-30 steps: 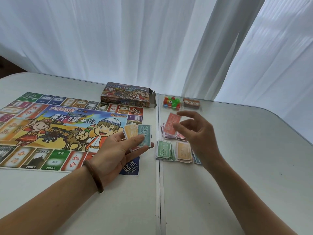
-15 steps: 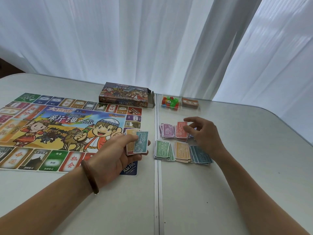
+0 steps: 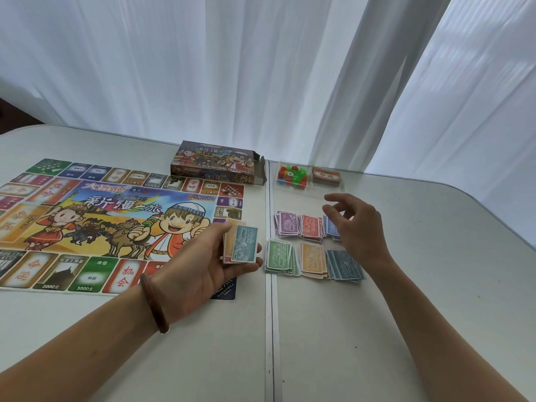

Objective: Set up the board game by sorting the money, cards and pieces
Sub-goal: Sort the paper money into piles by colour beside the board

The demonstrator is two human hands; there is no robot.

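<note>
White table (image 3: 406,329) with a seam running front to back; white curtains (image 3: 203,68) hang behind it. The game board (image 3: 87,227) lies flat and unfolded on the left half, its near right corner under the left hand. The game box (image 3: 217,163) sits at the board's far edge with its right end flap open. Sorted money lies just right of the seam in two rows of three piles: far row purple pile (image 3: 285,224), red pile (image 3: 311,226) and blue pile (image 3: 329,226); near row green pile (image 3: 278,258), orange pile (image 3: 313,261) and teal pile (image 3: 345,265). The piles are loosely fanned and nearly touch their neighbours. The left hand (image 3: 203,268) is palm up just left of the seam, level with the near row, its thumb and fingers curled round the held notes (image 3: 242,245), a small stack topped by a teal 1000 note. The right hand (image 3: 356,224) hovers over the far row's right end, partly covering the blue pile, its fingers loosely bent and spread, holding nothing. Contact with the pile cannot be determined. Beyond the money, near the far edge, a clear tray (image 3: 307,187) holds coloured pieces (image 3: 291,174); a card deck (image 3: 326,177) sits just to their right. A brown bracelet (image 3: 155,306) circles the left wrist.
</note>
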